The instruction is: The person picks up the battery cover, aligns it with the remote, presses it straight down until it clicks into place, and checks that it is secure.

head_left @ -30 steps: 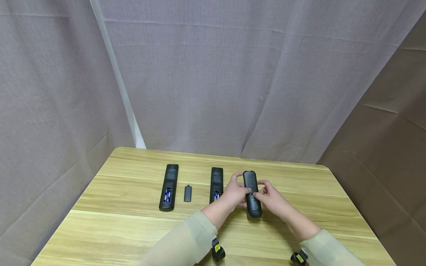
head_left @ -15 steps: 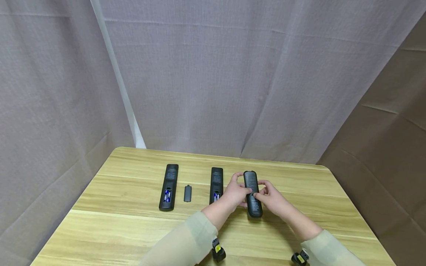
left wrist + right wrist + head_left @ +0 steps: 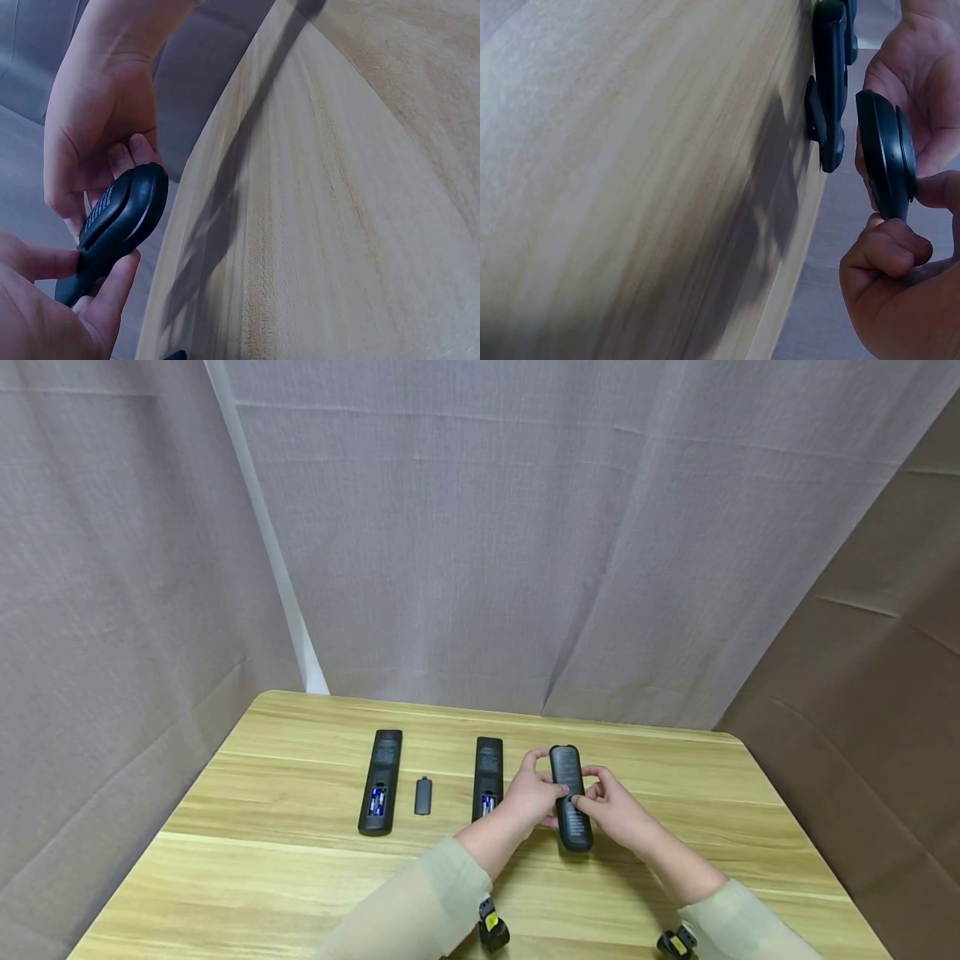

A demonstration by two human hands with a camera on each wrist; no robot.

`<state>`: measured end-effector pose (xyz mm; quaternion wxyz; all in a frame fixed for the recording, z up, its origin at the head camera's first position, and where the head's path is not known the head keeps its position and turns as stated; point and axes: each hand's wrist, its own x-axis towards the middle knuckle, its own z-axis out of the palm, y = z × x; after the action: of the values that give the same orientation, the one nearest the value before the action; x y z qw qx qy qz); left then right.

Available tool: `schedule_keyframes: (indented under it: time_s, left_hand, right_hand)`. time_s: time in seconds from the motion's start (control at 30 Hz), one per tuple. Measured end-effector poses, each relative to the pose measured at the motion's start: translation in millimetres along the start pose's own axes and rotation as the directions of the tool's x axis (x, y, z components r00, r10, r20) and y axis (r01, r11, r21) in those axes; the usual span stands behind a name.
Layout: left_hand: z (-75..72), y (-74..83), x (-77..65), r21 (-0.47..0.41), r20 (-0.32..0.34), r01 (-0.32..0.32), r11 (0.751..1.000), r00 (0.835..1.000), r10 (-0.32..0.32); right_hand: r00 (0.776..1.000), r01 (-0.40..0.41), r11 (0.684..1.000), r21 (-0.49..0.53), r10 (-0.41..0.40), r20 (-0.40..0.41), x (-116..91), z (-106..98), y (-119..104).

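Both hands hold a black remote control (image 3: 572,822), back side up, above the table. My left hand (image 3: 527,795) grips its left edge, with the thumb on the back. From the right, my right hand (image 3: 613,810) pinches it, thumb pressed near the middle by the top of the printed battery cover (image 3: 105,210). In the left wrist view that cover stands slightly proud of the casing; whether it is latched I cannot tell. A second remote (image 3: 489,764) lies beside my left hand, its lower end hidden by the wrist, batteries showing in its bay.
Further left on the wooden table (image 3: 262,793) lies another remote (image 3: 386,756), its battery bay uncovered with blue batteries (image 3: 377,802) inside. A loose battery cover (image 3: 423,797) sits between the two lying remotes. Grey curtains (image 3: 450,543) stand behind the table.
The held remote has shifted very slightly to the right along with the right thumb. Both hands keep their hold; the things on the table have not moved.
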<state>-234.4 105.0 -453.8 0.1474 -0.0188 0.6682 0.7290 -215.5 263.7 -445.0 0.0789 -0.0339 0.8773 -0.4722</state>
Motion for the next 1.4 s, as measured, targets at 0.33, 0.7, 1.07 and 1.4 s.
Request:
schedule_keyframes:
  time_s: [0.33,0.7,1.07,1.4]
  left_hand:
    - [-1.7,-0.7,2.4,-0.008,0.011,0.006,1.0,1.0,-0.005]
    - [-2.0,-2.6,3.0,0.02,0.003,0.008,1.0,1.0,-0.008]
    - [-6.7,-1.9,3.7,0.01,0.013,0.007,1.0,1.0,-0.007]
    - [-10.5,-5.2,5.7,0.004,0.025,0.011,1.0,1.0,-0.012]
  right_hand:
    - [1.0,0.021,0.999,-0.041,-0.022,-0.011,-1,0,1]
    - [0.985,0.147,0.963,-0.226,-0.164,-0.057,-7,0,-2]
    - [0.978,0.189,0.942,-0.278,-0.205,-0.03,-12,-1,-3]
    - [0.974,0.225,0.941,-0.252,-0.22,0.051,-14,-2,-3]
